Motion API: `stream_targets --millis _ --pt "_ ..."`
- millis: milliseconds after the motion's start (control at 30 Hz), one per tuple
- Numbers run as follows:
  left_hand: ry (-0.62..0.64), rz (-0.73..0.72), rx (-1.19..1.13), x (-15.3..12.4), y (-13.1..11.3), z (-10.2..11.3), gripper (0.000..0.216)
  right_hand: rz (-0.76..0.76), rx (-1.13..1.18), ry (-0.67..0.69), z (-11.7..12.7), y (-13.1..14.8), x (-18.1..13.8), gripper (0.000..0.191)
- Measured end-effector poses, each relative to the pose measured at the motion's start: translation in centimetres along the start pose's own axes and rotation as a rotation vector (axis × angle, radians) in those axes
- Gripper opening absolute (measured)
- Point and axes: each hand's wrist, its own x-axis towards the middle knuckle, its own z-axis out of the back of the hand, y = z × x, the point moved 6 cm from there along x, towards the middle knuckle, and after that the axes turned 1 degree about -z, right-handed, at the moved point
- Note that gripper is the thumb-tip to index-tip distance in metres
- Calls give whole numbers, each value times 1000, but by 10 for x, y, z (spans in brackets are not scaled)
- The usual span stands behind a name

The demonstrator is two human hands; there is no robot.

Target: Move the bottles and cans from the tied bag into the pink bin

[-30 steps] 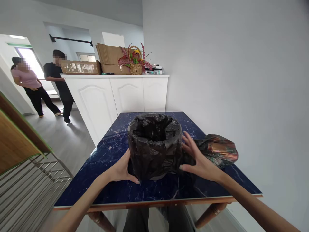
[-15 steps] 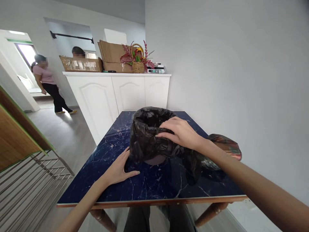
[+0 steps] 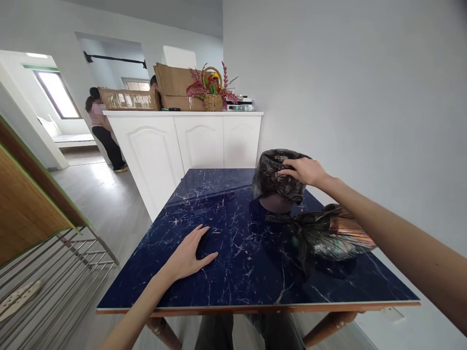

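A small bin lined with a black plastic bag stands at the far right part of the dark blue marble table. My right hand grips the bin's lined rim from the right side, arm stretched out. A tied black bag full of rubbish lies on the table nearer to me, just under my right forearm. My left hand rests flat on the tabletop near the front left, fingers spread and holding nothing.
A white cabinet stands beyond the table, carrying cardboard boxes and a flower basket. A person stands behind its left end. A metal rack is at my lower left. A grey wall runs along the right.
My right hand has carried the lined bin from the table's middle to the far right side. My left hand has come off the bin and lies flat on the table. The people behind moved right.
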Motion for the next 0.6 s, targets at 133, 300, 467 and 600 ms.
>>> stream_targets --millis 133,300,467,600 --pt "-2 -24 8 2 -2 0 76 -103 -66 17 -2 -42 -13 52" --pt "-27 -33 31 3 -4 2 74 -145 -95 -7 -3 -63 -29 54" --pt "-35 -44 78 3 -8 3 68 -35 -55 -142 3 -36 -54 57" --pt "-38 -40 130 0 -6 -1 63 148 275 -401 16 24 -103 48"
